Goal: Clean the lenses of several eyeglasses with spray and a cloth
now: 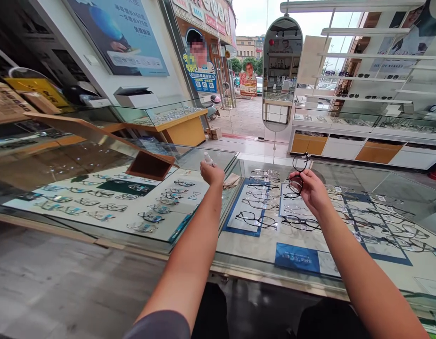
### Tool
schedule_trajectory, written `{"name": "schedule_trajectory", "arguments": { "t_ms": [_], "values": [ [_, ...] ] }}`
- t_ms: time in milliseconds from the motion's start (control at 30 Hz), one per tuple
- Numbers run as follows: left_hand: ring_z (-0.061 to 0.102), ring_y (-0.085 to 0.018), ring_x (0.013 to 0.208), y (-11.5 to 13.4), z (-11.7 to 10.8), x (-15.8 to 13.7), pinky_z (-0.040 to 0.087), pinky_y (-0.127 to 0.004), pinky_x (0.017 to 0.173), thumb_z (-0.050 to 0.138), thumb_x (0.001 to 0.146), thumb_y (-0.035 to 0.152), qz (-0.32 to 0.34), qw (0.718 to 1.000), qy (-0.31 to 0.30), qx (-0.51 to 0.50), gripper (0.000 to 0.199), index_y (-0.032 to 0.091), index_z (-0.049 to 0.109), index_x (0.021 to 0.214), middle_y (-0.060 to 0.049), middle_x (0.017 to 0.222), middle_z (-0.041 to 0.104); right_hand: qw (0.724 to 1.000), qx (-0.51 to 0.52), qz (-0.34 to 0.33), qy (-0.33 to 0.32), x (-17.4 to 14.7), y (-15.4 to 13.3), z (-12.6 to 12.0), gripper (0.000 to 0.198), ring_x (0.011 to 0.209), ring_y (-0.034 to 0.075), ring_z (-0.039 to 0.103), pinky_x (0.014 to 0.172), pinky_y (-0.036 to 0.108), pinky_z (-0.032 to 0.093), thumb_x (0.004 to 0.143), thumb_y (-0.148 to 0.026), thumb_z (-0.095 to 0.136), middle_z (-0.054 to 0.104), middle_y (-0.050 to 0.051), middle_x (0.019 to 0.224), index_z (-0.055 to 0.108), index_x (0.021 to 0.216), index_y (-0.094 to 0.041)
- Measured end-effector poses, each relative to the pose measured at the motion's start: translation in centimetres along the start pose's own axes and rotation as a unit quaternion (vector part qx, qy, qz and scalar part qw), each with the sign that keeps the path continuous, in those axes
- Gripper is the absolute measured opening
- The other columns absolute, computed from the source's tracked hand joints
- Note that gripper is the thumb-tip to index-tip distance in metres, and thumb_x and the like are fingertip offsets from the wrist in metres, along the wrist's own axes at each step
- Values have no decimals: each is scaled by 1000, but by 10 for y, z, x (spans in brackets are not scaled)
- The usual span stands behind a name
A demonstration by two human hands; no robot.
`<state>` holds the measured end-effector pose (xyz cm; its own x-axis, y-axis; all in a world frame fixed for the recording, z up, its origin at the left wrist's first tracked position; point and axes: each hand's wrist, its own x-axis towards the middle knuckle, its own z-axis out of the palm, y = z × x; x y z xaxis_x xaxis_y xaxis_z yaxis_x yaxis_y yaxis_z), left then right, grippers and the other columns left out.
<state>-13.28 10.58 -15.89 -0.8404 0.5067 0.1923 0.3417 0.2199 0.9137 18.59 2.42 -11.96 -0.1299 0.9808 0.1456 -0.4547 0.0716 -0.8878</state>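
My right hand [311, 190] is closed on a pair of dark-rimmed eyeglasses [301, 163], held up on edge above the glass counter. My left hand [212, 172] grips a small whitish spray bottle [208, 158]; its lower part is hidden by my fingers. Beside that hand, a folded beige cloth [231, 181] lies on the counter top. Under the glass beneath my right hand, rows of eyeglasses [256, 220] rest on white and blue sheets.
The glass display counter [194, 212] spans the front, with more frames inside at left. A brown wooden tray-like piece [150, 165] sits on its left part. An oval standing mirror [282, 75] is beyond the counter. White shelves [362, 77] with sunglasses line the right.
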Motion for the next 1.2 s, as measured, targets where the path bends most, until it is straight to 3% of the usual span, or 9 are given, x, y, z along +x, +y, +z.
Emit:
{"name": "schedule_trajectory", "arguments": {
  "t_ms": [133, 400, 700, 767, 867, 933, 1000, 1100, 1200],
  "values": [
    [56, -35, 144, -6, 0, -1, 46, -50, 116, 49, 92, 3, -46, 999, 12, 17, 48, 21, 49, 137, -20, 150, 60, 1000, 1, 2, -7, 1, 1, -2, 40, 87, 16, 70, 74, 26, 55, 69, -42, 93, 78, 1, 87, 58, 73, -25],
    [56, -37, 144, -6, -1, -1, 47, -54, 115, 52, 89, 4, -74, 996, 3, 43, 57, 26, 47, 141, -16, 155, 59, 1000, 12, 8, -13, 1, 2, -2, 38, 88, 15, 70, 72, 23, 55, 71, -40, 93, 78, 1, 87, 59, 72, -24],
    [53, -40, 144, 0, -4, -4, 45, -54, 113, 56, 83, 3, -71, 996, 34, 47, 57, 18, 45, 138, -23, 154, 54, 999, 29, 16, -7, 0, 0, 0, 39, 83, 14, 69, 69, 21, 53, 64, -37, 96, 78, 1, 85, 60, 70, -23],
    [46, -41, 149, 8, -7, -7, 42, -55, 116, 61, 81, 8, -37, 994, 95, 44, 61, 16, 44, 139, -25, 158, 47, 999, 30, 16, -6, 1, 0, 0, 39, 84, 13, 69, 69, 21, 53, 64, -37, 96, 78, 1, 85, 60, 70, -23],
    [49, -37, 144, 21, -12, -13, 42, -51, 115, 61, 80, 11, 118, 979, 163, 19, 55, 16, 48, 133, -22, 150, 53, 999, 32, 12, -3, 1, -1, 0, 40, 84, 13, 69, 69, 20, 54, 62, -38, 97, 78, 1, 84, 60, 70, -23],
    [64, -30, 123, 28, -15, -19, 48, -44, 107, 56, 85, 13, 217, 972, 91, 19, 39, 17, 55, 124, -17, 130, 66, 999, 32, 8, -4, 2, -1, -1, 41, 83, 13, 69, 68, 20, 54, 62, -39, 97, 78, 1, 84, 60, 70, -23],
    [70, -25, 100, 33, -17, -24, 52, -37, 93, 54, 91, 18, 261, 962, -49, 65, 24, 18, 60, 114, -11, 110, 73, 999, 33, 6, -5, 2, 0, -1, 40, 81, 13, 68, 68, 20, 54, 63, -39, 97, 78, 1, 83, 60, 70, -23],
    [72, -24, 101, 35, -18, -27, 51, -32, 83, 55, 95, 26, 243, 919, -220, 221, 20, 22, 67, 111, -7, 111, 77, 999, 37, 7, -7, 2, 0, -1, 40, 80, 12, 68, 67, 20, 53, 64, -37, 96, 78, 1, 84, 60, 70, -23],
    [71, -30, 113, 31, -16, -25, 51, -34, 84, 67, 90, 33, 191, 876, -288, 336, 19, 24, 74, 106, -9, 119, 79, 999, 36, 8, -11, 2, 0, -1, 37, 80, 13, 68, 67, 21, 54, 68, -35, 94, 77, 2, 85, 59, 71, -23]
  ]
}}
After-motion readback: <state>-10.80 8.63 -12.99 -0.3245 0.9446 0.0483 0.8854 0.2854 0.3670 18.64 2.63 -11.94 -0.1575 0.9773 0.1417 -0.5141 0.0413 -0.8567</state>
